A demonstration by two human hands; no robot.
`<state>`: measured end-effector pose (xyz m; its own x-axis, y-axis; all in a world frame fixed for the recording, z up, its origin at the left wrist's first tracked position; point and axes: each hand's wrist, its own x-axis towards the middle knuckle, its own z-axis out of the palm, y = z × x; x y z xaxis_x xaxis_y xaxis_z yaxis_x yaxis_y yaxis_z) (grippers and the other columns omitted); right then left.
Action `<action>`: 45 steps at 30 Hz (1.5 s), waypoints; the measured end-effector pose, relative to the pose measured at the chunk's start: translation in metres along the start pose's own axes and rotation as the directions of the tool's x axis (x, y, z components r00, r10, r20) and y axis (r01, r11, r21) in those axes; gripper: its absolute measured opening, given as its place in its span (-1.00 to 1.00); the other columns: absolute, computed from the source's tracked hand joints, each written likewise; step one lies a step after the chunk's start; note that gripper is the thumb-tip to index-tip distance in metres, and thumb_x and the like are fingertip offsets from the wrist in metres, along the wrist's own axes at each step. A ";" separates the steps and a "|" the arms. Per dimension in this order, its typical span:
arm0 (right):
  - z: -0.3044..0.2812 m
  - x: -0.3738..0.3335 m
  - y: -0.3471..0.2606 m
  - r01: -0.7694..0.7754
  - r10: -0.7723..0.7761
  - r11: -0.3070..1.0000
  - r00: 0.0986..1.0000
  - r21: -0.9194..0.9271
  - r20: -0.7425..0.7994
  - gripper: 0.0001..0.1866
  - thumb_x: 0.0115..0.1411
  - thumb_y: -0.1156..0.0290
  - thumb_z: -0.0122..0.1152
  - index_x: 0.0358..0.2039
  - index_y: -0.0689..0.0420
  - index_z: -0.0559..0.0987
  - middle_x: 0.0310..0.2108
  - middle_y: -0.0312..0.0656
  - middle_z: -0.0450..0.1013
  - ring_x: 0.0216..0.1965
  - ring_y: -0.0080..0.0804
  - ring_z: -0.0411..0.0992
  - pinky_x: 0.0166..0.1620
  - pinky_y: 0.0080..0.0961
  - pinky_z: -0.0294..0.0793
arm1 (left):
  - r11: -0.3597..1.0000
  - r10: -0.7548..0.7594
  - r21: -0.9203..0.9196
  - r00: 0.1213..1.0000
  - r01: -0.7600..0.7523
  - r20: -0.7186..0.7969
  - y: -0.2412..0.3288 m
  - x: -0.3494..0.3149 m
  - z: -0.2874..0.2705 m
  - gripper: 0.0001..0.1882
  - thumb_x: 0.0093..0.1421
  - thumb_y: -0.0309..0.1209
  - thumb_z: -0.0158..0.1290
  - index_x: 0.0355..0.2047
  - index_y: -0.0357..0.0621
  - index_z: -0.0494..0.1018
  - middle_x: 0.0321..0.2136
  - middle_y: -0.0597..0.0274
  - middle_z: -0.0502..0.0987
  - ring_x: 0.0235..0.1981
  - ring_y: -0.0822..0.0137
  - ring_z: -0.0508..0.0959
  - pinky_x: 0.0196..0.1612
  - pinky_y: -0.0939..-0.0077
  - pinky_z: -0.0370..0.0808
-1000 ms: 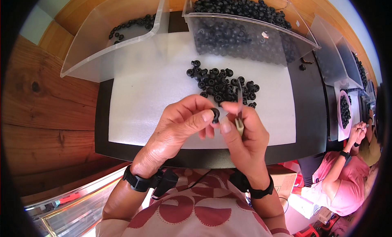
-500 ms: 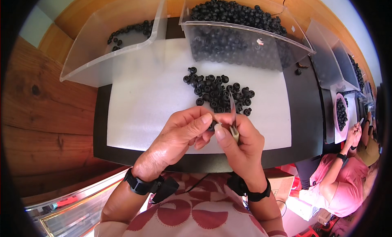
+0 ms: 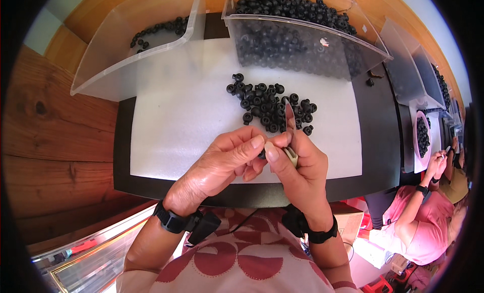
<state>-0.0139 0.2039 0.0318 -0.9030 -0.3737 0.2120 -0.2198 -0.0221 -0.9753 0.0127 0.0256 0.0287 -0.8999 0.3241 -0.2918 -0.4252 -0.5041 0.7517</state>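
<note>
My left hand (image 3: 217, 162) is closed, pinching a small round black knob-like part (image 3: 261, 154) between thumb and fingers; most of the part is hidden. Close against it, my right hand (image 3: 305, 172) wraps round a small knife (image 3: 290, 117) with a pale handle, its blade pointing away from me. The right thumb and fingertip also meet at the black part. Just beyond both hands, a loose pile of similar black parts (image 3: 267, 106) lies on a white foam sheet (image 3: 171, 136).
A clear bin (image 3: 302, 38) heaped with black parts stands at the back. Another clear bin (image 3: 118, 76), holding several, is at back left. The dark table (image 3: 378, 141) borders the sheet. At right, a co-worker's hands (image 3: 437, 164) are near a pink basket (image 3: 418, 136).
The view has shifted slightly, so the bins and pile sit a little higher. My fingers have turned slightly around the black part, and the knife blade stands more upright.
</note>
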 end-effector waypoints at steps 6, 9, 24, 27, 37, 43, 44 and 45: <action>-0.002 0.004 -0.006 -0.286 0.279 0.922 0.958 0.261 0.064 -0.91 0.37 0.46 0.19 -0.22 0.21 0.51 -0.46 -0.43 0.46 -0.41 -0.78 0.34 -0.34 -0.74 0.34 | 1.000 -0.006 -0.013 0.998 0.006 0.068 0.001 0.004 -0.007 -0.57 0.43 -0.01 -0.03 -0.15 -0.18 0.47 -0.47 0.34 0.43 -0.47 0.49 0.36 -0.40 0.60 0.28; -0.003 0.003 -0.003 -0.292 0.281 0.930 0.956 0.222 0.080 -0.91 0.38 0.47 0.18 -0.23 0.22 0.50 -0.44 -0.41 0.47 -0.40 -0.78 0.34 -0.32 -0.73 0.36 | 1.000 -0.014 -0.020 0.999 0.015 0.039 -0.003 0.006 -0.012 -0.54 0.44 0.02 -0.06 -0.17 -0.18 0.48 -0.46 0.35 0.42 -0.47 0.48 0.35 -0.39 0.59 0.28; -0.002 0.006 0.005 -0.331 0.331 0.926 0.943 0.182 0.030 -0.87 0.38 0.41 0.20 -0.19 0.20 0.50 -0.47 -0.43 0.37 -0.45 -0.76 0.22 -0.39 -0.73 0.25 | 0.997 0.042 -0.074 0.985 -0.030 0.167 -0.008 0.014 -0.034 -0.54 0.43 0.04 -0.05 -0.22 -0.15 0.47 -0.49 0.34 0.40 -0.49 0.48 0.35 -0.43 0.59 0.28; 0.007 0.008 0.009 -0.179 0.176 0.975 0.984 0.132 0.034 -0.85 0.36 0.40 0.23 -0.21 0.21 0.50 -0.47 -0.42 0.37 -0.44 -0.76 0.23 -0.39 -0.72 0.26 | 0.997 0.011 -0.077 0.998 -0.006 0.059 -0.009 0.013 -0.029 -0.57 0.44 0.00 -0.05 -0.24 -0.14 0.47 -0.47 0.34 0.43 -0.48 0.50 0.38 -0.43 0.60 0.31; 0.013 0.017 0.022 -0.203 0.195 0.967 0.979 0.154 0.064 -0.86 0.36 0.42 0.21 -0.25 0.23 0.49 -0.47 -0.39 0.44 -0.42 -0.75 0.32 -0.34 -0.71 0.35 | 0.994 0.020 -0.103 1.000 -0.019 0.005 -0.013 0.013 -0.029 -0.60 0.47 -0.07 -0.07 -0.11 -0.20 0.47 -0.44 0.37 0.45 -0.46 0.52 0.40 -0.42 0.62 0.32; 0.011 0.018 0.013 -0.334 0.321 0.911 0.943 0.240 0.092 -0.86 0.37 0.41 0.19 -0.24 0.22 0.52 -0.45 -0.39 0.46 -0.39 -0.76 0.37 -0.33 -0.72 0.37 | 0.990 0.011 -0.142 1.000 -0.009 0.017 -0.011 0.012 -0.028 -0.58 0.47 -0.07 -0.07 -0.04 -0.22 0.47 -0.43 0.36 0.44 -0.45 0.52 0.38 -0.39 0.60 0.31; 0.011 0.017 0.013 -0.333 0.320 0.915 0.943 0.228 0.092 -0.86 0.38 0.40 0.19 -0.23 0.22 0.52 -0.44 -0.39 0.46 -0.38 -0.76 0.38 -0.32 -0.71 0.38 | 0.989 0.014 -0.146 1.000 -0.013 0.010 -0.012 0.012 -0.028 -0.58 0.47 -0.07 -0.07 -0.06 -0.22 0.47 -0.43 0.36 0.44 -0.44 0.52 0.38 -0.39 0.60 0.31; 0.010 0.017 0.013 -0.331 0.319 0.919 0.943 0.215 0.092 -0.85 0.38 0.39 0.18 -0.23 0.23 0.52 -0.44 -0.38 0.46 -0.37 -0.76 0.38 -0.32 -0.71 0.38 | 0.989 0.017 -0.150 1.000 -0.017 0.004 -0.012 0.012 -0.027 -0.58 0.47 -0.07 -0.08 -0.07 -0.22 0.47 -0.43 0.36 0.44 -0.44 0.51 0.38 -0.39 0.60 0.31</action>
<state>-0.0282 0.1884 0.0224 -0.8882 -0.4446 -0.1164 0.1765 -0.0961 -0.9796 0.0049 0.0139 0.0001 -0.9068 0.3185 -0.2761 -0.4198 -0.6237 0.6593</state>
